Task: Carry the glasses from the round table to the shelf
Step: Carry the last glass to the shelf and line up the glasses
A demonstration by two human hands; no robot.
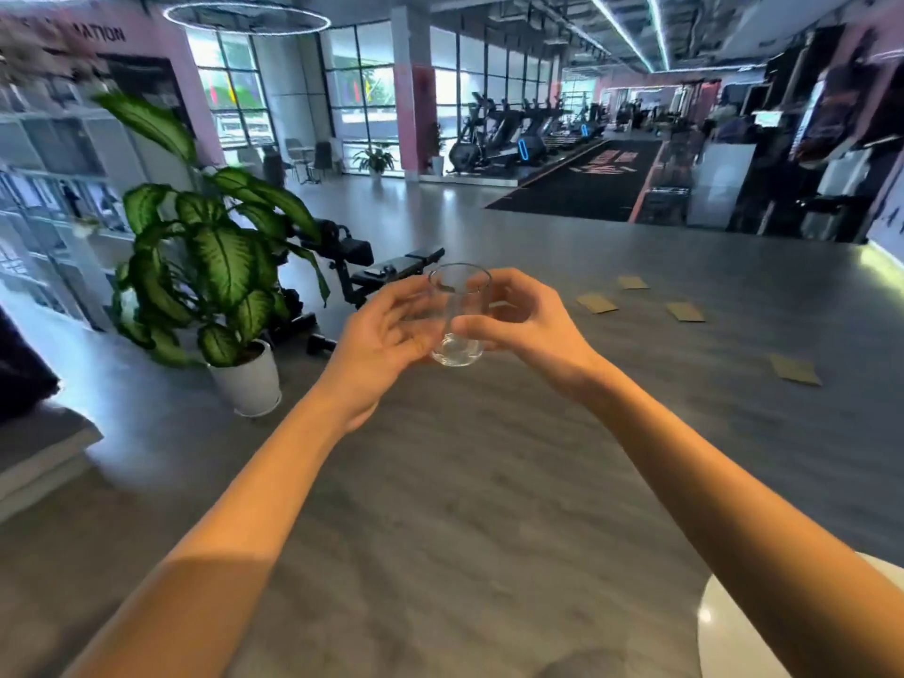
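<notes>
A clear, empty drinking glass (pixel 457 318) is held upright in mid-air at the centre of the head view, over the grey floor. My left hand (pixel 381 340) cups its left side with the fingers curled towards it. My right hand (pixel 523 320) grips the right side, thumb across the front near the base. The white rim of the round table (pixel 724 623) shows at the bottom right, partly hidden by my right forearm. No shelf is clearly seen.
A large potted plant (pixel 215 276) in a white pot stands to the left. Behind it sits a black weight bench (pixel 386 271). Several brown cards (pixel 685 311) lie on the floor to the right. Treadmills (pixel 508 134) line the far windows.
</notes>
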